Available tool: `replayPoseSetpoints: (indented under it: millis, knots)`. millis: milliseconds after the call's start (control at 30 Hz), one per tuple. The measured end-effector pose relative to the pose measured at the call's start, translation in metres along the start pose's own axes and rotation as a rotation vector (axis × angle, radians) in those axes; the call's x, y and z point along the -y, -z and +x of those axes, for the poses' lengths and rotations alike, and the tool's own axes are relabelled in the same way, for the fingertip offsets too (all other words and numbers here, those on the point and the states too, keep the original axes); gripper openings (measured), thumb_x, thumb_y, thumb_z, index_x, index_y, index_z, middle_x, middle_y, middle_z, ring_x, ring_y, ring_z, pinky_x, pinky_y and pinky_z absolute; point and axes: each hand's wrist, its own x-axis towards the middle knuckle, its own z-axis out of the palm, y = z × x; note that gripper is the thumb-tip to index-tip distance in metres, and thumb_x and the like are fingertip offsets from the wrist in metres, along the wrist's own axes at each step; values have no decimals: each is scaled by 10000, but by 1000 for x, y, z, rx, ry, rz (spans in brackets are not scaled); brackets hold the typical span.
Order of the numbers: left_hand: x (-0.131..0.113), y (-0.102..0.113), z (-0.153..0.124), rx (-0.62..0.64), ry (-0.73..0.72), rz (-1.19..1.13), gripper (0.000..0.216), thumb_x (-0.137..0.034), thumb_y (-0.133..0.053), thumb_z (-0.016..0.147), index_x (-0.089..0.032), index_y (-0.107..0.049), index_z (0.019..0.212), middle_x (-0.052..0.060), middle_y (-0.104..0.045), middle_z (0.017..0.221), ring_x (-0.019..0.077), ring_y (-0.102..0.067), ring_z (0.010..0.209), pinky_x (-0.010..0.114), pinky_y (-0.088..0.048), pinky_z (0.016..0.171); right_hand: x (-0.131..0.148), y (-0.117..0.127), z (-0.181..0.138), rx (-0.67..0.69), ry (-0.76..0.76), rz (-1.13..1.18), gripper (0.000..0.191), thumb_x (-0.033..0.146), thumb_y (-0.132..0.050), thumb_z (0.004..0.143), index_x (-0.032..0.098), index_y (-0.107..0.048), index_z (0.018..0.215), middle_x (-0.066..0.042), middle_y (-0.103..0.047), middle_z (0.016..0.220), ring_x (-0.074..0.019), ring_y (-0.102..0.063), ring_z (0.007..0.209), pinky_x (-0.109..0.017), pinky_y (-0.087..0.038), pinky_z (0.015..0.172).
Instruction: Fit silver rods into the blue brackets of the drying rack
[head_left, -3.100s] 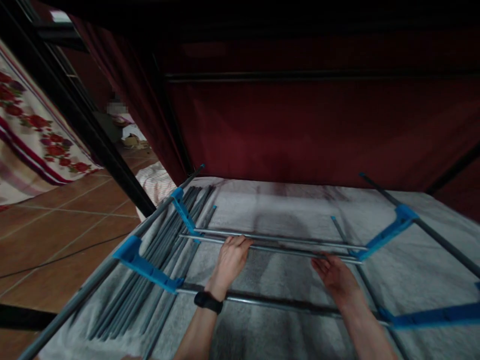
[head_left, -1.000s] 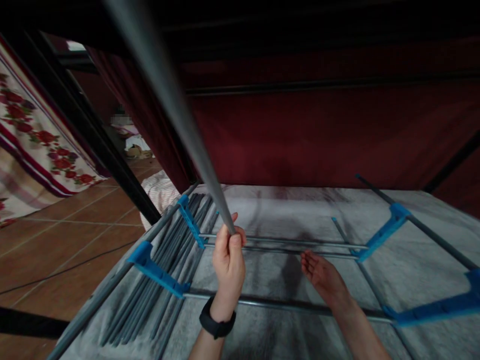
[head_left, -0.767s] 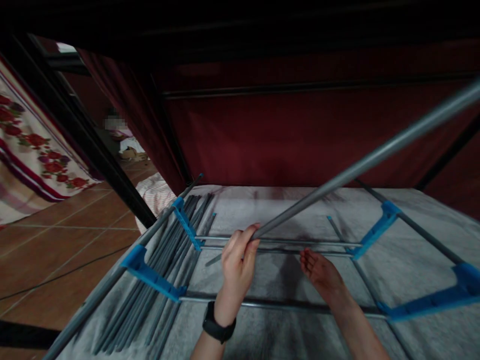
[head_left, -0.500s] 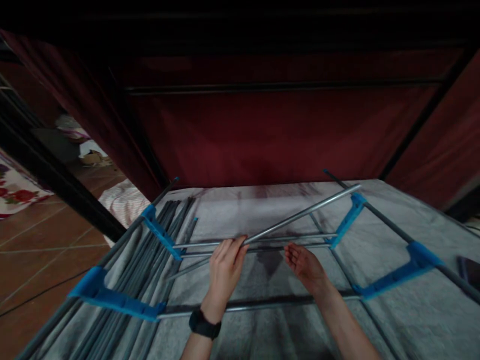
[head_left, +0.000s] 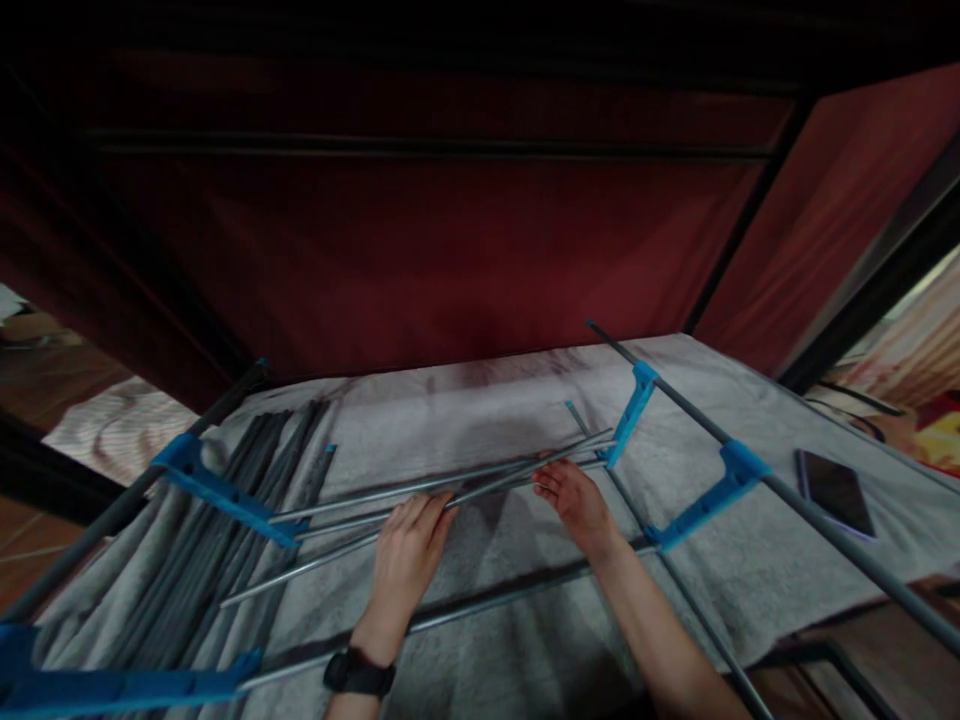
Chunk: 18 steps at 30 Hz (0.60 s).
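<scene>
My left hand [head_left: 411, 545], with a dark watch on its wrist, is closed over a loose grey metal tube [head_left: 300, 570]. The tube slants from the lower left up to the right, above the crossbars of a rack frame. Its right end lies close to a blue plastic bracket [head_left: 630, 415]. My right hand [head_left: 576, 500] has its fingers curled at the same tube, farther right; its palm side is partly hidden. Beneath the hands, two metal crossbars [head_left: 345, 522] run between the left bracket [head_left: 232, 492] and the right one. A nearer crossbar [head_left: 480, 605] passes below my wrists.
Several grey tubes [head_left: 202, 540] lie bundled on the pale cloth [head_left: 480, 410] at the left. A phone [head_left: 834, 492] rests at the right, beyond a long side pole [head_left: 840, 540]. Dark red fabric panels [head_left: 465, 260] with dark bars stand behind.
The loose tube's right end has come down toward the crossbars and its left part now shows longer. My right hand has moved up to the tube. The view has turned right, showing the phone.
</scene>
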Motion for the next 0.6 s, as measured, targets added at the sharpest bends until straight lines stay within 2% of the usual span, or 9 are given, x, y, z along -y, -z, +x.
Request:
replayPoseSetpoints:
  millis: [100,267,433,600]
  knots:
    - [2,-5,-3,30,-4,1,322,-373,-452,966,-216,-667,1146,65,-717,952,230,-654,861,369,-507,786,1,3,2,-45,34,-50,230,334,-769,656,207,-703,837,-39,-735,892,-171,-664,776,-337,-517,767]
    - [7,-10,-5,92,8,-19,326,-359,-439,963,-215,-678,1131,67,-725,981,240,-667,893,374,-525,810,1,8,6,-164,98,-127,271,337,-814,620,198,-694,819,-10,-708,770,-159,-651,692,-337,-537,738]
    - [12,-7,-5,170,35,-31,290,-349,-460,946,-225,-691,1070,59,-728,982,241,-673,898,365,-524,817,9,16,9,-309,156,-56,250,325,-816,625,199,-641,753,19,-675,691,-109,-600,590,-276,-538,658]
    - [15,-5,-5,210,61,-26,254,-322,-471,930,-239,-686,1036,49,-726,984,233,-680,887,342,-522,797,13,26,12,-414,222,35,244,302,-794,664,200,-576,709,28,-685,717,-66,-562,548,-219,-525,622]
